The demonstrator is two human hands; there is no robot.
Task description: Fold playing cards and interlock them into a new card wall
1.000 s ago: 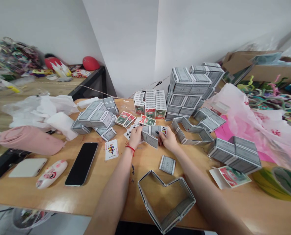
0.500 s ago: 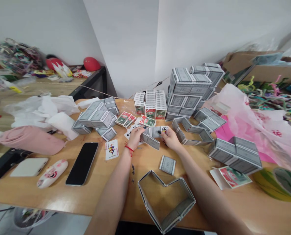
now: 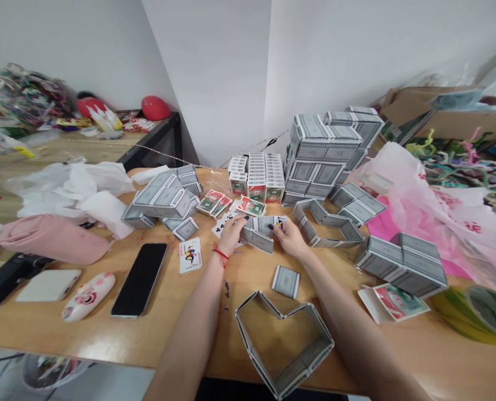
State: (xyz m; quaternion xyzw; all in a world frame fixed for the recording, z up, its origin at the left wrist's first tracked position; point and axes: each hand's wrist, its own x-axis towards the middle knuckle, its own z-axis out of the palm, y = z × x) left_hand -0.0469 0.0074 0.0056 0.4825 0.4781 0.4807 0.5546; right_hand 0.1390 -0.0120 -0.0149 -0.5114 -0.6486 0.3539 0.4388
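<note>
1. Shifted slightly to the right since 1 s ago: the near flap of the folded card strip (image 3: 259,240) and the left hand (image 3: 230,236); the heart-shaped card ring (image 3: 308,365) lies as it did.
2. Left hand: its grip pinches the left end of the card strip, between thumb and fingers.
3. Right hand (image 3: 293,239): its grip pinches the strip's right end, where a picture card (image 3: 280,219) shows a J and a club mark.
4. Card strip: raised over the worktop (image 3: 93,345), patterned grey backs showing, beyond the ring and 1 folded card (image 3: 285,281).
5. Loose cards (image 3: 220,226) beside the left hand show black club pips; the joker card (image 3: 190,255) has lettering along its edges, too small to read.
6. Red-and-green card boxes (image 3: 251,206) lie behind the strip, their print illegible.
7. Pink plastic bag (image 3: 423,189), right: red characters, too blurred to read.
</note>
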